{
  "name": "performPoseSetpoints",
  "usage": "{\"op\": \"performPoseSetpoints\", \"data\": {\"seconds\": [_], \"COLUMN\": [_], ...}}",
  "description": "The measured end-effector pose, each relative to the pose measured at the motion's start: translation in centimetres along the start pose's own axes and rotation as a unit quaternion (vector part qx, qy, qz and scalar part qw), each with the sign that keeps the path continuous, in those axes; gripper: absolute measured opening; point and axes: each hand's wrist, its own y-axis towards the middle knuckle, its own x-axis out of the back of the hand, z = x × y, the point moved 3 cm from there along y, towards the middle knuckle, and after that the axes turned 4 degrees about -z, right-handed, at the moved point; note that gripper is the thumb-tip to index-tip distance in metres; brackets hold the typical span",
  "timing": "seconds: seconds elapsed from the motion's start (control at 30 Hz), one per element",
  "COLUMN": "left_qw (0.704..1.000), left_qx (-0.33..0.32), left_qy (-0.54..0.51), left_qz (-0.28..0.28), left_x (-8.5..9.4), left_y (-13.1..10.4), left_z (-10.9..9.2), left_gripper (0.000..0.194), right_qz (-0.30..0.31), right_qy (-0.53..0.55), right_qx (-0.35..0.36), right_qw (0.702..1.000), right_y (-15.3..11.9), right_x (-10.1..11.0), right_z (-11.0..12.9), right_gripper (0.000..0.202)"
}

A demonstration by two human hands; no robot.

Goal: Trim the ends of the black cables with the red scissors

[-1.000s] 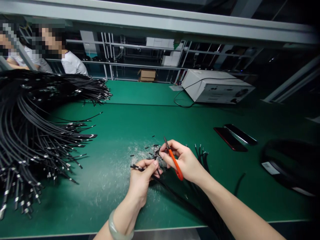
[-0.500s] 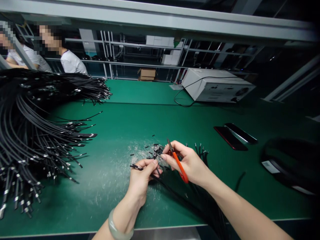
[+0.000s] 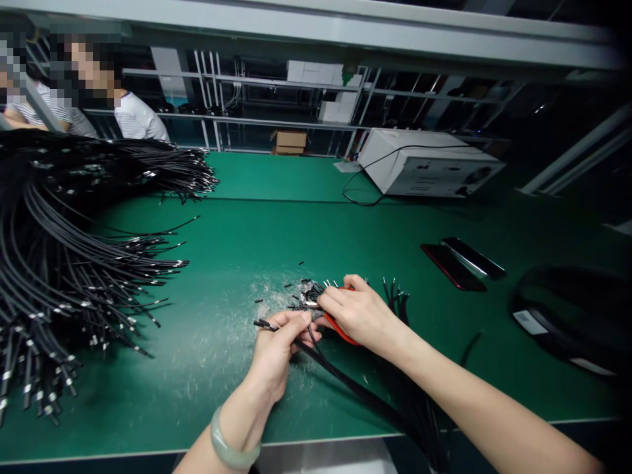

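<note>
My left hand [image 3: 279,342] is closed on a few black cables [image 3: 336,374], whose cut ends stick out to the left between thumb and fingers. The cables run down right over the table's front edge. My right hand [image 3: 363,313] grips orange-handled scissors [image 3: 340,329]; their blades point left, just above my left fingertips. Whether the blades touch a cable I cannot tell. Behind my hands lie short black offcuts [image 3: 310,289] and pale fibre scraps [image 3: 217,349]. Beyond my right hand more black cables [image 3: 397,303] with light-coloured tips lie on the green table [image 3: 276,230].
A large heap of black cables [image 3: 74,243] covers the left side. At the right are two phones [image 3: 454,266] and a dark object with white labels [image 3: 557,322]. A white instrument box [image 3: 429,168] stands at the back. Two people [image 3: 141,118] sit far left.
My right hand has turned over and the scissors with it: their blades, which pointed up, now lie toward my left fingertips. My left hand keeps its hold on the cables.
</note>
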Motion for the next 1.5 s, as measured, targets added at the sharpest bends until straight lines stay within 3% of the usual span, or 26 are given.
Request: {"op": "performPoseSetpoints", "data": {"seconds": [0.33,0.7,0.87,0.97,1.03,1.1,1.17,1.23,1.27,1.33,1.5], "left_qw": [1.0,1.0,0.999,0.999,0.999,0.999,0.999,0.999,0.999,1.0,1.0], "left_qx": [-0.017,-0.002,0.012,0.008,0.003,0.004,0.004,-0.002,-0.005,-0.01,0.003], "left_qy": [0.009,0.02,0.027,0.016,0.006,0.0,-0.003,-0.002,-0.002,0.0,-0.008], "left_qz": [-0.006,-0.019,-0.032,-0.034,-0.033,-0.032,-0.032,-0.032,-0.032,-0.029,-0.011], "left_x": [0.1,0.4,0.3,0.1,0.0,-0.1,-0.2,-0.2,-0.1,0.0,0.1], "left_y": [0.0,0.2,0.2,0.1,0.0,-0.1,-0.1,-0.1,0.0,0.0,0.0], "left_z": [-0.1,0.5,0.5,0.4,0.2,0.1,0.0,0.0,0.0,0.0,0.2], "left_gripper": [0.021,0.024,0.027,0.029,0.029,0.029,0.03,0.031,0.031,0.03,0.03], "right_qz": [0.054,0.121,0.119,0.084,0.048,0.036,0.06,0.086,0.089,0.084,0.094], "right_qy": [-0.047,-0.033,-0.015,0.044,0.121,0.256,0.429,0.567,0.607,0.647,0.657], "right_qx": [0.031,0.067,0.073,0.027,-0.072,-0.198,-0.299,-0.35,-0.361,-0.368,-0.395], "right_qw": [0.997,0.99,0.99,0.995,0.989,0.946,0.85,0.741,0.702,0.663,0.635], "right_y": [0.7,1.3,1.2,0.9,0.7,0.5,0.4,0.6,0.8,1.3,1.3], "right_x": [1.3,-0.2,0.0,0.5,0.6,0.2,-0.5,-1.1,-1.2,-1.1,-1.5], "right_z": [0.0,-0.2,-0.7,-1.2,-1.6,-1.6,-0.9,0.2,0.6,1.0,-0.1], "right_gripper": [0.02,0.023,0.025,0.028,0.03,0.029,0.031,0.034,0.034,0.032,0.031]}}
